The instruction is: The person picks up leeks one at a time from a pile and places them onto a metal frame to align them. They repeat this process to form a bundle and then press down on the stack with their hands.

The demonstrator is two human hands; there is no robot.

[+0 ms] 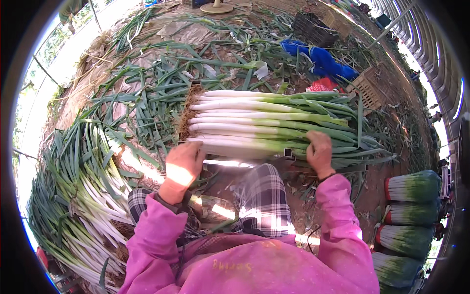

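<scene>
In front of me lies a row of long green onions (240, 117), side by side, with white stalks and brown roots to the left and green leaves to the right. The row rests on a low rack whose black-capped posts (289, 153) stick up at its edges. The near stalk is smeared by motion. My left hand (183, 164) is closed at its white root end, with the fingertips partly hidden. My right hand (319, 149) has its fingers curled round the green part of the same near side.
A large heap of loose green onions (88, 196) lies at my left. Several wrapped bundles (411, 213) stand at the right. Beyond the row are scattered leaves (147, 88), a blue cloth (320, 61), a tan crate (367, 88) and a black crate (313, 29).
</scene>
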